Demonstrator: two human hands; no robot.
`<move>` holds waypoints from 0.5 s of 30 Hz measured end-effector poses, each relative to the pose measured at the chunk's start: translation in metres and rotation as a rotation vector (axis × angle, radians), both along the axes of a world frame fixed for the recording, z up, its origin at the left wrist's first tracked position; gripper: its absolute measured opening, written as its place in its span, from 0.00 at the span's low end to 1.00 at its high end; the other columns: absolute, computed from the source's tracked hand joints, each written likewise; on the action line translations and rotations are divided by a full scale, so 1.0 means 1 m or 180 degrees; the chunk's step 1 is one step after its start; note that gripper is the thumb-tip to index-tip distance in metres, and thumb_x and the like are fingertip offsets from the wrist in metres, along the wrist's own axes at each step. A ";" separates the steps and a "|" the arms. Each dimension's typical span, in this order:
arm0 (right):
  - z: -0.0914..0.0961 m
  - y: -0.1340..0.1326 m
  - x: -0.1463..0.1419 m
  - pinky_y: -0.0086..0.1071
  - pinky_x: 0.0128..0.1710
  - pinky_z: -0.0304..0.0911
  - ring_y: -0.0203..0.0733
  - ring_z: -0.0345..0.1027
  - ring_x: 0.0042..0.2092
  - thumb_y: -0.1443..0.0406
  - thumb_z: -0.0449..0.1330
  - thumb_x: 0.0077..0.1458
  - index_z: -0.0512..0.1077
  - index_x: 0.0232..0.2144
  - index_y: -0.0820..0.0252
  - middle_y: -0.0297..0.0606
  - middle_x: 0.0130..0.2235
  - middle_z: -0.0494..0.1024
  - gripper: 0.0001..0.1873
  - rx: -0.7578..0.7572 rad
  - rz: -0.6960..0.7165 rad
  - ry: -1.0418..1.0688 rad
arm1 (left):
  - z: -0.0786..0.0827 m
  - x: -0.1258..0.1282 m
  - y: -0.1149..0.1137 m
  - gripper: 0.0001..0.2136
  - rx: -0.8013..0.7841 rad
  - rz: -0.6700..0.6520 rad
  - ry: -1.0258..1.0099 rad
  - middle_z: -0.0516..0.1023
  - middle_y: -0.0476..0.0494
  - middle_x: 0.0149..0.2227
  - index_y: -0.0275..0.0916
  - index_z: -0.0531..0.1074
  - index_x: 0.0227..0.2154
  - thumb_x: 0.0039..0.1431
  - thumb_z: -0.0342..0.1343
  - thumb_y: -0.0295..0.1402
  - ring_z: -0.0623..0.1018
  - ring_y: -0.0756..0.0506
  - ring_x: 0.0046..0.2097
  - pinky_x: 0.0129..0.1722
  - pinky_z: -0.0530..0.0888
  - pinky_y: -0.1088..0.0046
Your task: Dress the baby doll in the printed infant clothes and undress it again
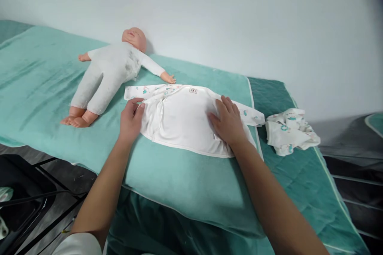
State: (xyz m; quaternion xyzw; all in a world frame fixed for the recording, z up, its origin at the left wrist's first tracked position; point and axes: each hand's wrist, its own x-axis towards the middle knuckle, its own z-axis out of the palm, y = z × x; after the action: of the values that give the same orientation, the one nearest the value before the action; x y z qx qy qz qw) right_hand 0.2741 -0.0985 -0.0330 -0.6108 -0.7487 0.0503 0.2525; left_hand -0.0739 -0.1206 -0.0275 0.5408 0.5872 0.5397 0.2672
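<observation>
A white baby shirt lies spread on the bed, its plain side facing up and its long printed sleeves stretched to both sides. My left hand is at the shirt's left edge under the sleeve, with thumb and forefinger closed on the cloth. Flat on the right part of the shirt rests my right hand, fingers stretched out and slightly blurred. Behind the left sleeve, a baby doll with a white cloth body lies on its back, one hand close to the shirt.
A crumpled printed baby garment lies to the right on a dark green quilted cover. A light green blanket covers the bed along a white wall. A black folding chair stands at the lower left.
</observation>
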 end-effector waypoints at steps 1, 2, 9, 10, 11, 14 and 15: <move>0.004 0.000 -0.011 0.63 0.71 0.51 0.59 0.51 0.74 0.52 0.54 0.65 0.63 0.66 0.58 0.54 0.72 0.61 0.31 -0.0042 0.0079 0.0299 | -0.001 0.000 -0.001 0.13 0.0042 -0.0051 0.0046 0.65 0.53 0.25 0.44 0.74 0.48 0.67 0.55 0.43 0.64 0.50 0.27 0.27 0.62 0.72; 0.007 0.001 -0.025 0.60 0.69 0.56 0.58 0.56 0.71 0.52 0.56 0.64 0.63 0.65 0.56 0.53 0.70 0.64 0.31 -0.0158 0.0165 0.0702 | -0.001 0.001 -0.001 0.13 0.0085 -0.0102 0.0082 0.66 0.53 0.25 0.44 0.74 0.48 0.68 0.54 0.44 0.65 0.50 0.27 0.28 0.63 0.72; 0.016 0.047 -0.142 0.49 0.62 0.69 0.51 0.70 0.61 0.54 0.68 0.50 0.58 0.66 0.54 0.49 0.61 0.73 0.44 -0.1337 0.0134 0.3339 | -0.003 0.000 -0.004 0.14 0.0243 -0.0224 -0.0003 0.68 0.50 0.28 0.45 0.75 0.48 0.69 0.53 0.46 0.67 0.49 0.30 0.29 0.65 0.72; 0.015 0.056 -0.153 0.46 0.60 0.70 0.50 0.72 0.59 0.54 0.68 0.50 0.59 0.65 0.54 0.46 0.57 0.75 0.44 -0.1297 0.0105 0.3455 | -0.003 0.000 -0.004 0.14 0.0219 -0.0230 -0.0020 0.68 0.50 0.28 0.45 0.75 0.48 0.69 0.54 0.46 0.67 0.49 0.30 0.29 0.65 0.72; 0.013 0.063 -0.159 0.44 0.57 0.71 0.48 0.74 0.55 0.54 0.68 0.49 0.61 0.64 0.54 0.43 0.52 0.77 0.42 -0.1240 0.0067 0.3526 | -0.004 -0.001 -0.004 0.14 0.0182 -0.0243 -0.0029 0.69 0.50 0.28 0.45 0.75 0.49 0.69 0.54 0.46 0.67 0.49 0.29 0.29 0.65 0.72; 0.011 0.074 -0.162 0.37 0.45 0.74 0.42 0.75 0.42 0.53 0.68 0.50 0.69 0.54 0.52 0.31 0.37 0.74 0.30 -0.1157 0.0000 0.3676 | -0.004 -0.001 -0.004 0.13 0.0044 -0.0269 0.0004 0.72 0.50 0.30 0.47 0.74 0.49 0.66 0.57 0.44 0.69 0.49 0.30 0.29 0.67 0.72; 0.011 0.075 -0.158 0.36 0.41 0.73 0.40 0.74 0.38 0.53 0.68 0.49 0.71 0.50 0.52 0.29 0.34 0.72 0.26 -0.1188 0.0019 0.3750 | -0.004 0.000 -0.004 0.13 0.0016 -0.0277 0.0043 0.72 0.50 0.31 0.47 0.74 0.50 0.65 0.59 0.43 0.71 0.49 0.31 0.30 0.69 0.72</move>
State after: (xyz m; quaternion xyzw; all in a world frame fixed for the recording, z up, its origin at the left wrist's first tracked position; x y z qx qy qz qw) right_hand 0.1158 -0.0236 -0.0217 -0.5121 -0.4638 0.5101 0.5123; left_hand -0.0743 -0.1250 -0.0316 0.5702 0.5636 0.5253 0.2852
